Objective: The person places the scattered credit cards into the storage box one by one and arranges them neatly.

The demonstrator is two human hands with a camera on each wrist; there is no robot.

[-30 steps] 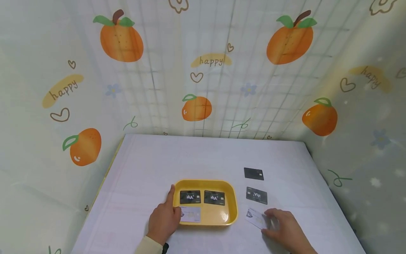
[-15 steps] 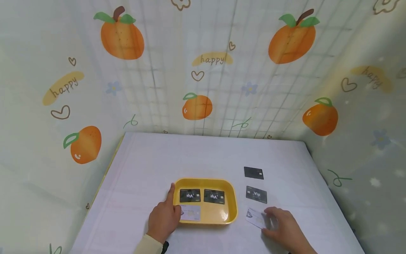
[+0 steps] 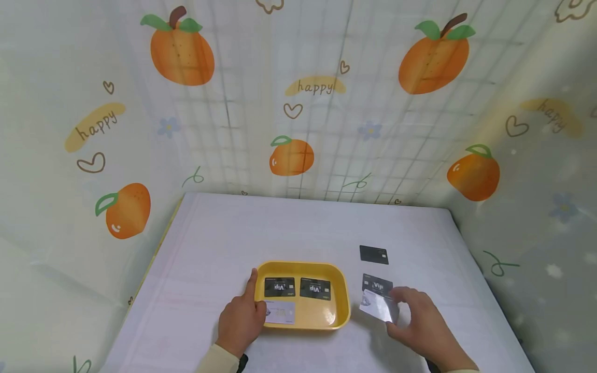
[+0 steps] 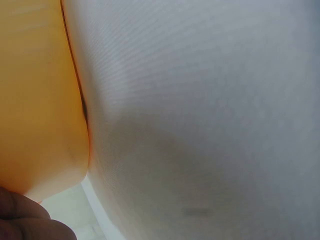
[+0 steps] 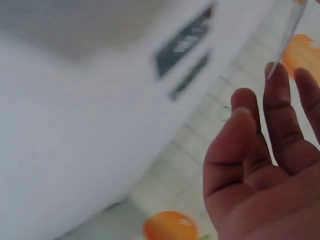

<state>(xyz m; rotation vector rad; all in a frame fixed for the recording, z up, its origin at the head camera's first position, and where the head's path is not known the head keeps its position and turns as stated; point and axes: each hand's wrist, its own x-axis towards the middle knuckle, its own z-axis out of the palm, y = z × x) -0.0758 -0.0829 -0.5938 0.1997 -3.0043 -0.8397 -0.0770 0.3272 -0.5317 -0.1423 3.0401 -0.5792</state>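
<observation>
A shallow yellow tray (image 3: 337, 325) sits on the white table, with two black Vip cards (image 3: 280, 287) side by side in its back half and a white card (image 3: 282, 313) at its front left. My left hand (image 3: 240, 321) holds the tray's left side, thumb over the rim and index finger pointing away along it. Raised off the table to the right, another white card (image 3: 377, 305) is pinched by its right edge between the thumb and fingers of my right hand (image 3: 422, 324). It partly covers a dark grey Vip card (image 3: 378, 284) lying on the table.
A plain black card (image 3: 373, 255) lies farther back, behind the grey one. The white table (image 3: 224, 223) ends against a hanging cloth (image 3: 261, 62) printed with oranges, which also closes off both sides.
My right hand has lifted the white card from the table and moved slightly away from me, over the front of the grey card. The left hand and the tray have stayed put.
</observation>
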